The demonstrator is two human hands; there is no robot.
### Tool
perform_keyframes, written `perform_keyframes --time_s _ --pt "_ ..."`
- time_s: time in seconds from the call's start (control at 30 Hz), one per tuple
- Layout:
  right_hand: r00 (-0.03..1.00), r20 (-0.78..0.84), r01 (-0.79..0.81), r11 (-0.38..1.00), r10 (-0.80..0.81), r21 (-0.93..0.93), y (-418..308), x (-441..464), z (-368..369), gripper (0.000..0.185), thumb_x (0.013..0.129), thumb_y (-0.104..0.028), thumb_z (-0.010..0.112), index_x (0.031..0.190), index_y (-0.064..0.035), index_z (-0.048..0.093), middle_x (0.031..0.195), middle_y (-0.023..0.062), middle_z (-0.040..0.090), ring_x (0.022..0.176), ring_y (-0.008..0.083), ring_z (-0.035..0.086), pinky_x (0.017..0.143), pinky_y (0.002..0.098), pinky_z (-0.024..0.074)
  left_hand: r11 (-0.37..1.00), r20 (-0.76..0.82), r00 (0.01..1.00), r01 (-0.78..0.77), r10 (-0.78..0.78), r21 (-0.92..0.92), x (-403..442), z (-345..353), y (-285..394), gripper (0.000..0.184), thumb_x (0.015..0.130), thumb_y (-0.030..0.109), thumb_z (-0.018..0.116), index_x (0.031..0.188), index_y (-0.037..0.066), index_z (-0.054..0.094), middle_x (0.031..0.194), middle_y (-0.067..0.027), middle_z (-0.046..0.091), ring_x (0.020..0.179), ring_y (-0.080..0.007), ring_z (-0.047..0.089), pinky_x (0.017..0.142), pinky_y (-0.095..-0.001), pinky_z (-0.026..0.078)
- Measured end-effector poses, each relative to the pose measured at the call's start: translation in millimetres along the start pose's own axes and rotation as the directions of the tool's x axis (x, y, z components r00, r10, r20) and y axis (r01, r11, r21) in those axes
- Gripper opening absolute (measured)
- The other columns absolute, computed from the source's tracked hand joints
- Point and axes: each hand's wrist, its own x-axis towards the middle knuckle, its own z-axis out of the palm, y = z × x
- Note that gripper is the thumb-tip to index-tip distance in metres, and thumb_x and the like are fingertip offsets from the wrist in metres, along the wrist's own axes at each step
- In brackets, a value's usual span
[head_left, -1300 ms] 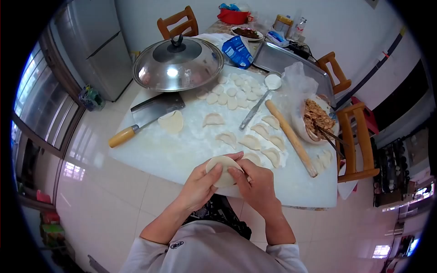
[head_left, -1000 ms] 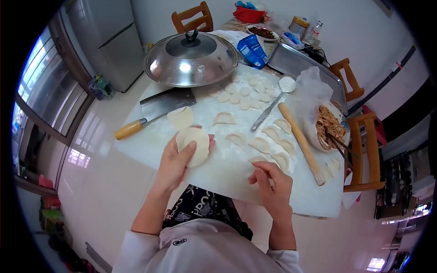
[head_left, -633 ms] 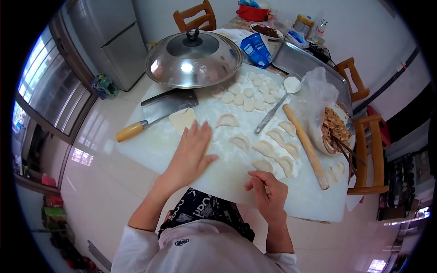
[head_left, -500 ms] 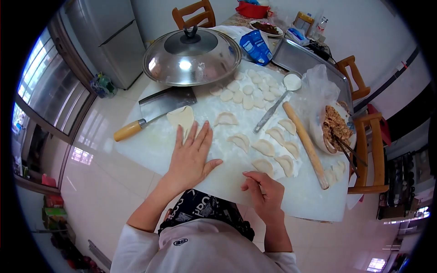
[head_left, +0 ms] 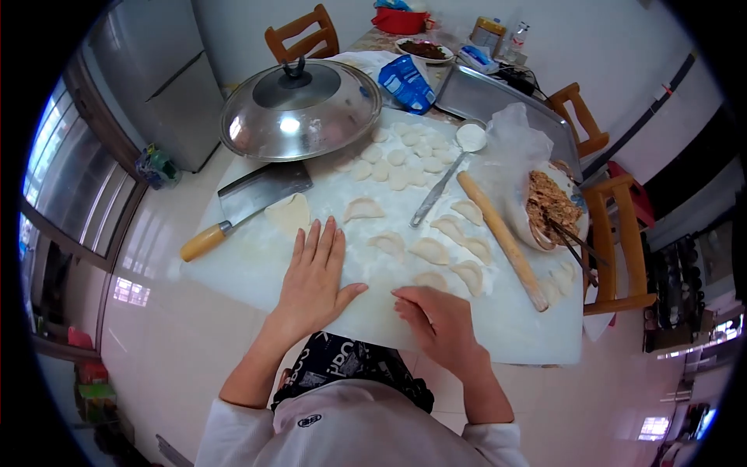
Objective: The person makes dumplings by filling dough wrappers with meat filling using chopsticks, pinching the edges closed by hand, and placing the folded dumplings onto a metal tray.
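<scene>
Dough wrapper (head_left: 288,212) is lying on the white table (head_left: 513,335), just beside the cleaver (head_left: 264,190). The left hand (head_left: 313,280) is resting palm-down near both, flattened and released, concealing whatever is beneath. The right hand (head_left: 440,323) is hanging half-open, slack, near folded dumplings (head_left: 429,251). A rolling pin (head_left: 504,245) is lying farther right.

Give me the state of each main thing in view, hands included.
Left hand: palm down, fingers straight; anything beneath is hidden.
Right hand: half-curled; nothing visible in its grip.
Dumplings: folded, lying on the board.
Wrapper: open, unfilled.
Cleaver: lying flat.
Rolling pin: lying down.
Chopsticks: leaning in the filling.
Metal lid: dome up.
Spoon: holding white powder.
</scene>
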Motion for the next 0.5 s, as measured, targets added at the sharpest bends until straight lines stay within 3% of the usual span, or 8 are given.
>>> perform_keyframes --time_s 0.03,0.1,0.17,0.23,0.33,0.37,0.5 --pt "1.0 -0.007 -0.007 1.0 0.007 -0.014 -2 8 -4 0.013 0.087 -0.009 0.063 0.098 -0.0042 0.063 0.077 0.009 0.065 0.067 0.0247 0.065 0.059 0.0319 0.0501 1.0 -0.018 1.0 -0.02 0.02 -0.018 0 0 0 0.077 0.089 0.047 0.055 0.136 -0.011 0.036 0.147 -0.0273 0.028 0.138 -0.043 0.023 0.115 -0.0515 0.012" --pt "0.991 -0.008 0.132 0.979 -0.135 -0.156 -4 30 -10 0.014 0.086 -0.011 0.062 0.098 -0.0042 0.063 0.085 0.0113 0.065 0.075 0.0297 0.064 0.064 0.0357 0.0509 0.998 -0.025 0.999 -0.038 0.037 -0.055 -2 -2 1 0.073 0.089 0.044 0.056 0.135 -0.009 0.038 0.147 -0.0263 0.029 0.138 -0.0423 0.023 0.115 -0.0518 0.012" --pt "0.995 0.007 0.099 0.974 -0.099 -0.205 -1 60 -18 0.014 0.086 -0.012 0.06 0.097 -0.0031 0.062 0.091 0.0139 0.064 0.083 0.0325 0.063 0.07 0.0397 0.0511 0.995 -0.03 0.998 -0.048 0.046 -0.084 -5 -5 -1 0.07 0.089 0.041 0.057 0.135 -0.008 0.04 0.147 -0.0253 0.031 0.139 -0.0417 0.023 0.115 -0.0521 0.011" --pt "0.999 -0.008 -0.035 0.952 0.034 -0.304 16 97 -25 0.016 0.087 -0.012 0.058 0.098 -0.0026 0.063 0.097 0.016 0.062 0.088 0.0366 0.061 0.077 0.0441 0.0491 0.976 -0.143 0.99 -0.025 -0.006 -0.214 -7 -6 -3 0.059 0.087 0.03 0.063 0.133 -0.004 0.045 0.144 -0.0239 0.035 0.138 -0.0415 0.025 0.114 -0.0527 0.012" --pt "0.99 -0.14 -0.069 0.866 -0.002 -0.496 72 149 -32 0.015 0.085 -0.01 0.057 0.096 -0.0021 0.063 0.1 0.0164 0.061 0.092 0.0373 0.06 0.078 0.0447 0.0491 0.928 -0.276 0.953 0.013 -0.124 -0.373 -14 -4 -10 0.054 0.084 0.019 0.067 0.13 -0.002 0.047 0.142 -0.0242 0.039 0.136 -0.0421 0.029 0.114 -0.0537 0.014" --pt "0.984 -0.178 -0.116 0.813 0.015 -0.571 89 164 -35 0.014 0.084 -0.008 0.055 0.095 -0.0014 0.063 0.101 0.017 0.06 0.094 0.0373 0.06 0.078 0.0448 0.0491 0.898 -0.341 0.924 0.008 -0.175 -0.44 -16 0 -12 0.049 0.082 0.009 0.067 0.127 -0.002 0.05 0.139 -0.0237 0.042 0.135 -0.0416 0.033 0.112 -0.0501 0.021" --pt "0.967 -0.251 -0.22 0.65 0.046 -0.727 156 209 -44 0.018 0.083 -0.002 0.05 0.094 -0.0019 0.064 0.102 0.0174 0.061 0.095 0.0364 0.062 0.08 0.0452 0.0508 0.758 -0.378 0.862 0.011 -0.338 -0.653 -18 2 -18 0.046 0.079 0.001 0.066 0.123 -0.002 0.052 0.134 -0.0221 0.047 0.13 -0.0392 0.04 0.107 -0.0437 0.033"
